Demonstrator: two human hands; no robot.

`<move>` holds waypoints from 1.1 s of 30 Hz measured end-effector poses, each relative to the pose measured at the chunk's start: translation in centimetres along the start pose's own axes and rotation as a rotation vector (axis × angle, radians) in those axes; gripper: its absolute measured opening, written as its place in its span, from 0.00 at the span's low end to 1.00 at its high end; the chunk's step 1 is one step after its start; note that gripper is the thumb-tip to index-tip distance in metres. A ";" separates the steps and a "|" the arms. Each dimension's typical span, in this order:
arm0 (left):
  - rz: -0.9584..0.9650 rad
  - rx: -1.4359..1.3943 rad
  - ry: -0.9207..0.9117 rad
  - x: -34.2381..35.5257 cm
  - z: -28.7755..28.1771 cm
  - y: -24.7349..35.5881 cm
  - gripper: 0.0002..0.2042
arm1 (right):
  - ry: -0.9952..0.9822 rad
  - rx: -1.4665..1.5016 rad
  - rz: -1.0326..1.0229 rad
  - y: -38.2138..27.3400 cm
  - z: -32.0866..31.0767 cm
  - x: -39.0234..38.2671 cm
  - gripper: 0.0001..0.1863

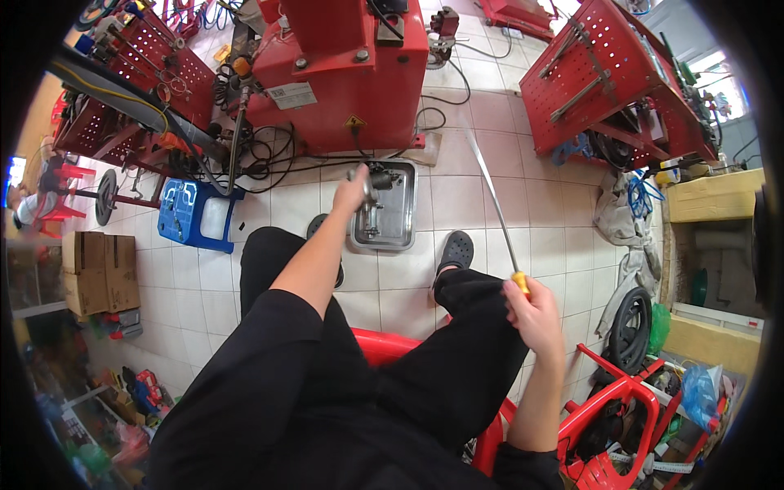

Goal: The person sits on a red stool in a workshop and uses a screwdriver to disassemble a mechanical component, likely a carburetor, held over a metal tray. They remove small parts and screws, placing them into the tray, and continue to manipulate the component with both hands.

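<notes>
Grey metal part (370,194), lumpy and blurred, shows at the fingers of the left hand (349,194), over the left side of a metal tray (384,245); the fingers look curled round it, though how tightly I cannot tell. Were that grip loose or greasy, it might drop and scatter the small metal pieces (372,222) in the tray. Shallow, smooth and round-cornered, the tray could spill if a foot knocked it. Closed about a glossy yellow handle (520,282), the right hand (535,314) holds a long tool (493,196), its slim straight shaft slanting forward, well apart from the tray; a careless swing might strike the red machine (343,110) or the dark perforated shoe (457,247). Beyond, loops of black cable (273,166) lie on hard pale tiles (457,188), a likely snag
</notes>
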State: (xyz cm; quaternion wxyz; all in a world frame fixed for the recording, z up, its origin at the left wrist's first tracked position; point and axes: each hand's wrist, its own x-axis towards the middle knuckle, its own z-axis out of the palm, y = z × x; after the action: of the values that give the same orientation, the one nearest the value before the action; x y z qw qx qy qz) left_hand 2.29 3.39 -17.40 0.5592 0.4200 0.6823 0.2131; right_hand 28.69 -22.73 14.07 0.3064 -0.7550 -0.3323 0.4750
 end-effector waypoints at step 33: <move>-0.030 1.150 -0.364 5.7 15.4 -7.5 0.28 | -0.143 -0.114 0.298 -0.6 4.2 13.1 0.08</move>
State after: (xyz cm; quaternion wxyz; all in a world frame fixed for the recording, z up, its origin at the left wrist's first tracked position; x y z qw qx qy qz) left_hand 14.20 1.05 -30.79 0.3530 0.6749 0.5874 -0.2735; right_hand 29.00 -11.37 6.30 0.1648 -0.7764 -0.2641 0.5479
